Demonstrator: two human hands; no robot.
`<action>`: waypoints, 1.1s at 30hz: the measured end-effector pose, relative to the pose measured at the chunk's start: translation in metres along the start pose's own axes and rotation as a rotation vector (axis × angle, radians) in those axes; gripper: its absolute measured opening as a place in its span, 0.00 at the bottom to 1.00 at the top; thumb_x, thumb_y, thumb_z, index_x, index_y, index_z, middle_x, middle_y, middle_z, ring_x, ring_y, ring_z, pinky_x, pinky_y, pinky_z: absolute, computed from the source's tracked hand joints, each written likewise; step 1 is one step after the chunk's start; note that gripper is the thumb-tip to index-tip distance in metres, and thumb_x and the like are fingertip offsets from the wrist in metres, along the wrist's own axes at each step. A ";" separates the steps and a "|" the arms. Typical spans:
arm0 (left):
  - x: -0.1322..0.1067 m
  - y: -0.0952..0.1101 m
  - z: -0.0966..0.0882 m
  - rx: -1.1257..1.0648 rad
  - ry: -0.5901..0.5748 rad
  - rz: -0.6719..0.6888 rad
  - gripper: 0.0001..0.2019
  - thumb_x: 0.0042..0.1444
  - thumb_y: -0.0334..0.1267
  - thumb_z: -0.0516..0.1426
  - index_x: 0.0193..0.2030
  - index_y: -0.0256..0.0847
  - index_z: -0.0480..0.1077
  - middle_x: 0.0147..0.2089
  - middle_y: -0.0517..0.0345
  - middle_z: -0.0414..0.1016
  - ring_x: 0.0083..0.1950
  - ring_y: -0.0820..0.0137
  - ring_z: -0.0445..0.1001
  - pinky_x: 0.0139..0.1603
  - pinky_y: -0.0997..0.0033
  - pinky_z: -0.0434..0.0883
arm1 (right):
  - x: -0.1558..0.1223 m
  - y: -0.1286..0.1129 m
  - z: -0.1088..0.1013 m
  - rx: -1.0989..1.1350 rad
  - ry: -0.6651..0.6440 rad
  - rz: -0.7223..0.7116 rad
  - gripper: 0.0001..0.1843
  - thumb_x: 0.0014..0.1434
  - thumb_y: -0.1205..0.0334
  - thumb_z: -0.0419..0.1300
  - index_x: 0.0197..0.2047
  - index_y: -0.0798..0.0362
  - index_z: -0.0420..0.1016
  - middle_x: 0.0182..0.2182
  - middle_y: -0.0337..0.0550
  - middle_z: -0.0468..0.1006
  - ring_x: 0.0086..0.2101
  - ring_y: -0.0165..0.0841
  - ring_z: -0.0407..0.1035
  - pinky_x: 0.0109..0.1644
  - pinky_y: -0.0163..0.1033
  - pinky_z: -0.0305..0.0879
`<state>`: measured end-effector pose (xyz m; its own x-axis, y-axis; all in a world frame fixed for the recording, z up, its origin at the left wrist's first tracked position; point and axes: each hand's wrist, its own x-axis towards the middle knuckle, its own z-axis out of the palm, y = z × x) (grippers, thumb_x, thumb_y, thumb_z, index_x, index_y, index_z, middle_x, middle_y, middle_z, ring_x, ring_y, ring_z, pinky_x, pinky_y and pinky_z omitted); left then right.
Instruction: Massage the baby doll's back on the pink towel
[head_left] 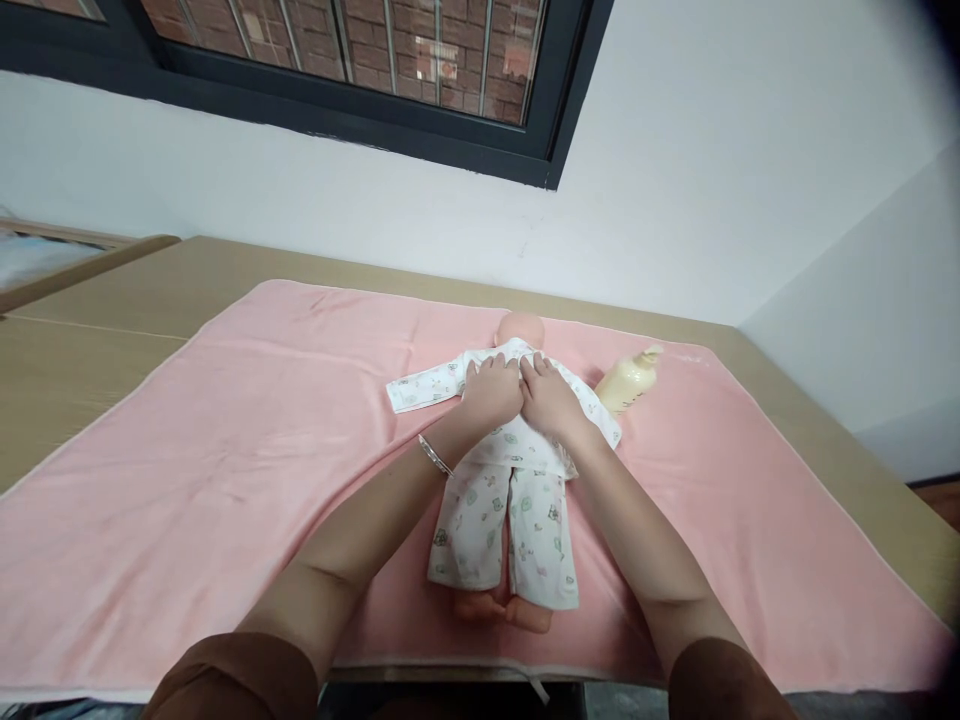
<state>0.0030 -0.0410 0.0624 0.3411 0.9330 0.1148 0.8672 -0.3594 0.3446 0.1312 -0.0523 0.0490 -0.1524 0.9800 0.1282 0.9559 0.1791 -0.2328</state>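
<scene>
A baby doll (520,328) lies stretched out on a pink blanket (300,400), its head away from me and its bare feet near the front edge. It wears a white printed shirt (517,450) and matching trousers (469,530). My left hand (495,392) rests on the upper part of the shirt, fingers spread toward the collar. Beside it, my right hand (549,398) lies on the shirt the same way, and the two hands meet in the middle. The thumbs are mostly hidden. One shirt sleeve (427,385) reaches out flat to the left.
A baby bottle (630,380), pale yellow, lies tilted on the blanket by the doll's right-side sleeve. Under the blanket is a wooden table (112,345) against a white wall. A dark window frame (420,125) is above it. A wooden-railed structure (90,270) stands at far left.
</scene>
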 end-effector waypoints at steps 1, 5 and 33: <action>-0.002 0.002 -0.003 0.012 -0.023 0.002 0.20 0.65 0.36 0.46 0.61 0.39 0.65 0.64 0.44 0.68 0.67 0.54 0.65 0.72 0.41 0.54 | -0.002 -0.001 -0.003 -0.008 -0.017 -0.013 0.30 0.70 0.60 0.44 0.72 0.61 0.55 0.71 0.58 0.52 0.70 0.52 0.47 0.71 0.54 0.48; 0.006 -0.009 -0.001 -0.007 0.010 -0.001 0.19 0.65 0.38 0.46 0.59 0.40 0.67 0.62 0.44 0.71 0.64 0.54 0.67 0.70 0.41 0.56 | 0.003 0.007 -0.007 0.046 -0.027 0.007 0.30 0.71 0.57 0.43 0.71 0.62 0.57 0.70 0.59 0.56 0.70 0.49 0.49 0.72 0.51 0.49; 0.016 -0.016 0.006 0.057 0.112 0.067 0.17 0.66 0.36 0.46 0.54 0.39 0.71 0.55 0.46 0.76 0.59 0.60 0.73 0.65 0.53 0.64 | 0.006 -0.001 0.002 -0.042 0.079 0.055 0.29 0.70 0.61 0.41 0.70 0.65 0.58 0.67 0.61 0.61 0.67 0.46 0.55 0.69 0.48 0.53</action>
<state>-0.0031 -0.0209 0.0529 0.3592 0.9019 0.2402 0.8640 -0.4186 0.2797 0.1293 -0.0468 0.0479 -0.0810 0.9780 0.1925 0.9721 0.1202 -0.2013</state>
